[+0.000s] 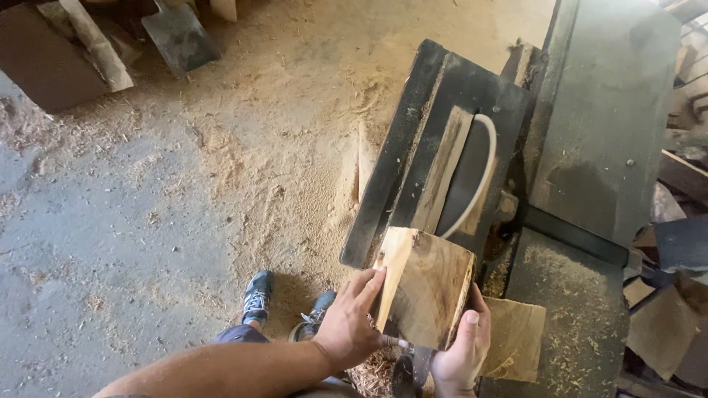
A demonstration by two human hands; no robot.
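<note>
Both hands grip one wood block [425, 286] at the near end of a dark saw surface [413, 125]. The left hand [346, 324] lies flat against the block's left side, fingers [366, 284] spread over the pale edge, thumb at the near lower corner. The right hand [463, 354] takes the block's near right corner, thumb [469, 332] pressed up its right face, other fingers curled out of view beneath. So each hand grasps the block; neither is released.

The block is chunky, roughly square on its upper face, brown with dark streaks, pale along the left edge. It sits tilted, far edge touching the surface, near edge raised in the hands.

Just beyond the block, a long plank [442, 171] runs near to far along the surface. Beside it on the right, a round saw blade [472, 173] stands in its slot (pale rim, grey disc). Right of that, a big green-grey machine housing [605, 110], dusted with chips.

A flat wood offcut [516, 339] lies just right of the right hand, on the lower machine ledge.

Floor [110, 221]: grey concrete at left, thick sawdust [295, 133] heaped left of the saw. Two blue shoes [258, 295] near the saw base. Far left, a shovel blade [179, 35] and leaning boards [96, 44].
</note>
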